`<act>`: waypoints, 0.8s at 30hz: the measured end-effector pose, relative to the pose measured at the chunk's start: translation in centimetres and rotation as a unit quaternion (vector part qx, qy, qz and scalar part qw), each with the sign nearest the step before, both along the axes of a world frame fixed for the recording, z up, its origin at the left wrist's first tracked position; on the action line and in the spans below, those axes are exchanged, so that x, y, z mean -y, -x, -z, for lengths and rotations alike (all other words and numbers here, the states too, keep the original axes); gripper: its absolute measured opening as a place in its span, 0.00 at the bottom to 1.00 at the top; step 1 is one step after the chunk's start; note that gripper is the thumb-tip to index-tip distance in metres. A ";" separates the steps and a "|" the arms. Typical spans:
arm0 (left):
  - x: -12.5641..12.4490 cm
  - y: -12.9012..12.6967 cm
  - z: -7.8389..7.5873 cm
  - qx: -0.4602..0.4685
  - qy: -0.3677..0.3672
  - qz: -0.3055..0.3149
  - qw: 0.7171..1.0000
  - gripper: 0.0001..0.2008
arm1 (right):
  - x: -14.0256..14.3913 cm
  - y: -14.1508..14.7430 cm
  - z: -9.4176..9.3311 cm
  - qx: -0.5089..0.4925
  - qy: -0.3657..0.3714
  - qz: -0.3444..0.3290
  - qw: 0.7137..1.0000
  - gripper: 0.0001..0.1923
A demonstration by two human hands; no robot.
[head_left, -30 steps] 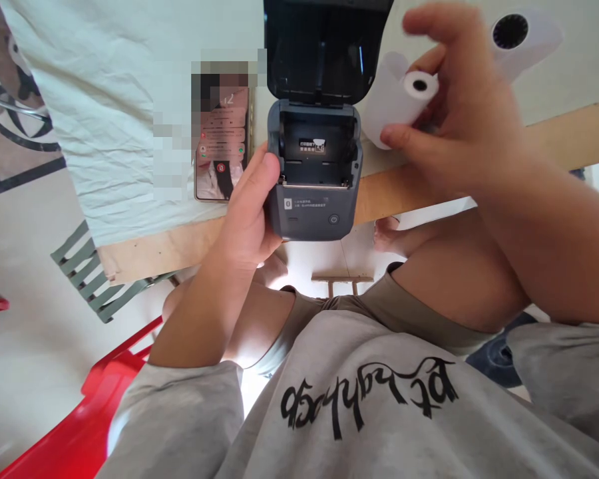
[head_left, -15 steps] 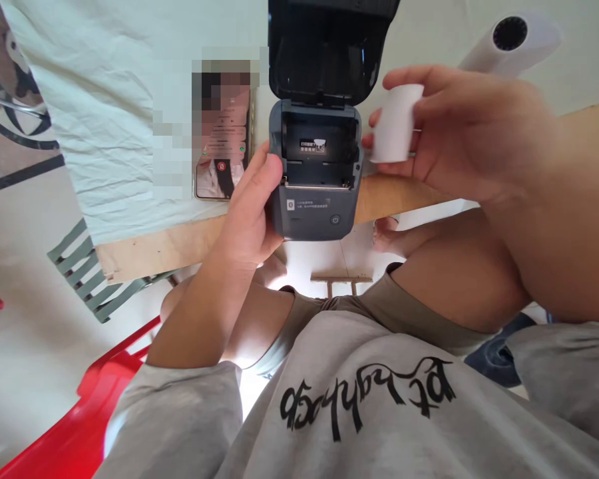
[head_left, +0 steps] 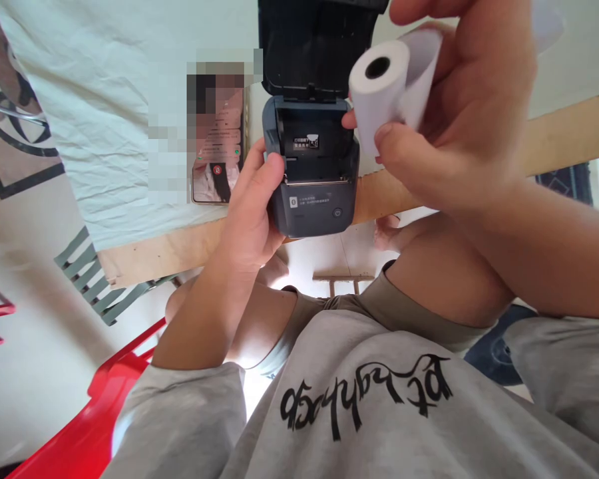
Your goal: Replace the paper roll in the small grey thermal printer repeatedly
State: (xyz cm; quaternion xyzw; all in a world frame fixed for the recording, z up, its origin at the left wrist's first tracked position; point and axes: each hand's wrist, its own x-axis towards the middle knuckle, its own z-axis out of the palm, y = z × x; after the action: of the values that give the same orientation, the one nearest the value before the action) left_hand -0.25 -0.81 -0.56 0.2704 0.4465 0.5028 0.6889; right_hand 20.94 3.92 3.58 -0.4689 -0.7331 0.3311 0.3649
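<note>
My left hand [head_left: 254, 206] is wrapped round the left side of a dark grey portable label printer [head_left: 314, 206], thumb on its edge. The printer's black lid [head_left: 309, 50] stands open and its paper bay shows a small printed sticker inside. Between the thumb and fingers of my right hand [head_left: 459, 133] is a white paper roll [head_left: 379, 100] with a black core, tilted so its end faces me. A loose flap of paper curls away from the roll's right side. The roll is just to the right of the bay, outside it.
A phone [head_left: 217, 166] with a lit screen lies on the pale cloth [head_left: 114, 133] left of the printer. The table's wooden edge [head_left: 154, 256] runs below. A red chair [head_left: 94, 406] and a green slatted seat [head_left: 87, 273] stand at the left.
My right hand has turned the paper roll so its cored end shows, moved it up and left toward the printer, and a paper flap has come loose. The printer has shifted slightly left.
</note>
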 end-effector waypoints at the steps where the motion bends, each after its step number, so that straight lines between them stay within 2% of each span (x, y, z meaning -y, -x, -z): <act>1: 0.1 0.0 0.1 -0.008 -0.002 -0.004 1.000 0.16 | 0.0 0.2 0.2 0.009 -0.014 0.003 1.000 0.22; 6: 0.3 0.1 0.4 -0.028 -0.030 -0.006 0.999 0.18 | 0.2 1.0 0.2 0.066 -0.151 -0.064 0.984 0.14; 10: 0.4 -0.3 0.3 -0.021 -0.054 -0.009 0.998 0.21 | 0.4 1.9 0.3 0.145 -0.199 -0.058 0.967 0.14; 15: 0.6 -0.8 -0.1 -0.017 -0.047 -0.021 0.999 0.20 | -0.1 2.6 1.6 0.140 -0.257 -0.018 0.956 0.18; 21: 0.6 -0.5 0.1 -0.027 -0.053 -0.021 0.998 0.20 | -1.0 2.3 2.9 0.124 -0.261 -0.095 0.953 0.08; 24: 0.6 -0.4 0.3 -0.027 -0.051 -0.022 0.998 0.20 | -1.1 2.1 3.2 0.087 -0.310 -0.078 0.944 0.05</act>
State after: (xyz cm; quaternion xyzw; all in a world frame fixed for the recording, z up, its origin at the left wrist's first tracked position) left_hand 0.18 -1.39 -0.87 0.3085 0.4448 0.5325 0.6507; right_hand 18.84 4.99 0.39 -0.3009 -0.8626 0.0732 0.3999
